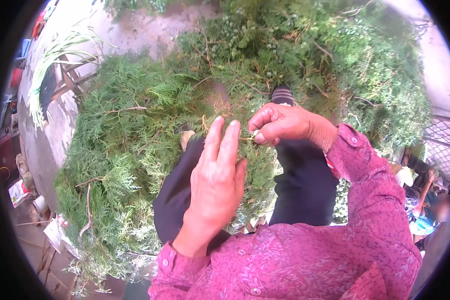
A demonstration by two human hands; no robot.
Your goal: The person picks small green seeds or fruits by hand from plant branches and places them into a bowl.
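My right hand (pixel 283 124) is closed in a pinch, thumb against the forefinger, on a thin evergreen twig (pixel 248 138). The twig's other end points toward my left hand (pixel 216 175), which is held back-up with its fingers stretched out, partly hiding what lies beyond them. Below both hands, cut evergreen branches (pixel 130 120) with flat, scaly green sprays are heaped on the ground around my feet. Small round cones show among the sprays farther off.
A wooden stool (pixel 67 82) at the left has long green stems (pixel 50 60) draped over it. Assorted clutter lines the left edge. A metal mesh panel (pixel 442 140) and another person (pixel 427 212) are at the right. A striped shoe (pixel 282 95) shows amid the branches.
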